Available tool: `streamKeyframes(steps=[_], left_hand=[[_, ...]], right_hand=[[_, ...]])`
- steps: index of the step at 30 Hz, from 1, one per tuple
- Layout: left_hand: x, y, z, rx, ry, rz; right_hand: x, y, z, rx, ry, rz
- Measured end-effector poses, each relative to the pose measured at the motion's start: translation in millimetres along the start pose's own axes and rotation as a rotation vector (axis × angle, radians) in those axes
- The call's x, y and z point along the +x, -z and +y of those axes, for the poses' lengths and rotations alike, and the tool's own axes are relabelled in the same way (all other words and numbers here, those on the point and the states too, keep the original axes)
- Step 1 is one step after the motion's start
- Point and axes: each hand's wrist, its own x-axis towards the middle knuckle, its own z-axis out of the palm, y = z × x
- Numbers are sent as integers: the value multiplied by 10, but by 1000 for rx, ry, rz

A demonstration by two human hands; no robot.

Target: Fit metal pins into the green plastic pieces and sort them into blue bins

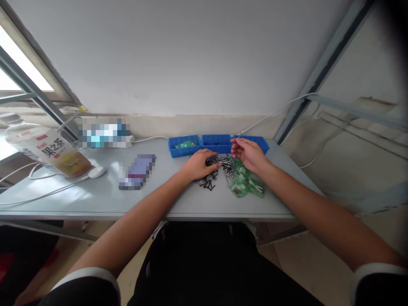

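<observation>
My left hand (199,163) lies palm down on a heap of small dark metal pins (213,172) on the grey table (95,195), its fingers curled over the pins. My right hand (248,154) hovers just above the heap, fingers bent and pinched together near the thumb; what they hold is too small to make out. A pile of green plastic parts (247,183) lies under and in front of my right wrist. Three blue trays (217,143) stand in a row right behind both hands; the left one holds green pieces.
A drink bottle (47,151) lies on its side at the far left beside a white mouse (96,172) and white cables. A blurred flat object (137,171) rests left of my left arm. A white cable (280,109) rises behind the trays. Metal frame bars (318,72) stand at right.
</observation>
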Motion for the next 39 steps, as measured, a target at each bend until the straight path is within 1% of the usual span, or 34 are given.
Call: streamKeyframes(steps=[1,3,5,7,9,10,12,13,14,15,17,20,23,26,30,32,34,37,39], left_hand=[[-4,-6,-7,22,4,-29],[-6,-11,-19,44,27,-62],[-5,-8,-30,42,58,-58],[-1,-1,-40,24,87,-47],[3,5,-50,6,108,-39],[5,8,-53,0,114,-35],[7,13,-55,-4,116,-21],[8,16,-54,-5,113,-13],[9,20,-51,-6,109,-5],[10,23,-47,-7,108,2],[12,30,-36,-7,115,10],[15,42,-11,-13,134,21],[18,53,25,-55,133,45],[21,59,59,-145,120,86],[25,63,92,-222,137,152],[24,67,104,-236,148,173],[22,72,111,-257,156,183],[19,75,109,-291,159,185],[17,75,108,-305,159,181]], right_hand=[[21,29,-13,36,-46,42],[48,68,-28,62,-115,77],[46,74,-26,36,-132,56],[13,51,-14,-60,-90,1],[-43,13,-2,-281,35,-66],[-74,-6,4,-446,140,-104],[-128,-37,21,-815,407,-201],[-146,-47,33,-962,524,-261],[-156,-52,48,-1070,610,-319],[-159,-53,68,-1141,661,-374],[-144,-41,113,-1211,679,-461],[-100,-7,173,-1249,650,-513],[-79,10,183,-1244,652,-467],[-102,-13,140,-1186,663,-407],[-168,-78,70,-1022,562,-342],[-192,-102,54,-964,528,-328],[-203,-111,53,-939,526,-320],[-204,-102,66,-932,520,-314],[-204,-93,71,-944,522,-336]])
